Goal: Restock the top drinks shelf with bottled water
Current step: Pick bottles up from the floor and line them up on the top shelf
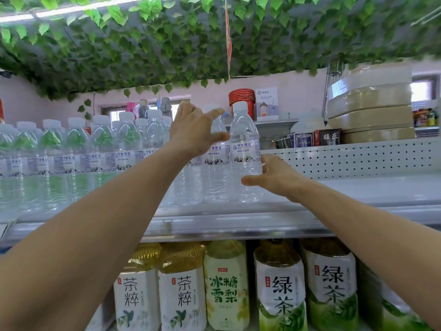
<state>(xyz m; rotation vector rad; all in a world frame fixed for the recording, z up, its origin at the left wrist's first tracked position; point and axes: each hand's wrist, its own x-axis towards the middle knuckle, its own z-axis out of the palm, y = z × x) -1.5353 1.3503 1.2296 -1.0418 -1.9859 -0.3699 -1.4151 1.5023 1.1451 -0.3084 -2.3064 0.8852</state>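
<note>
Both grips are wide: my right hand touches the clear white-capped plastic bottle, my left hand its neighbour at 9 o'clock. I should slide it flush, gently.

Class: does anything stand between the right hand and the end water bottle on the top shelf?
Nothing visible does. The right hand is right at the end water bottle, thumb across its lower front.
</note>
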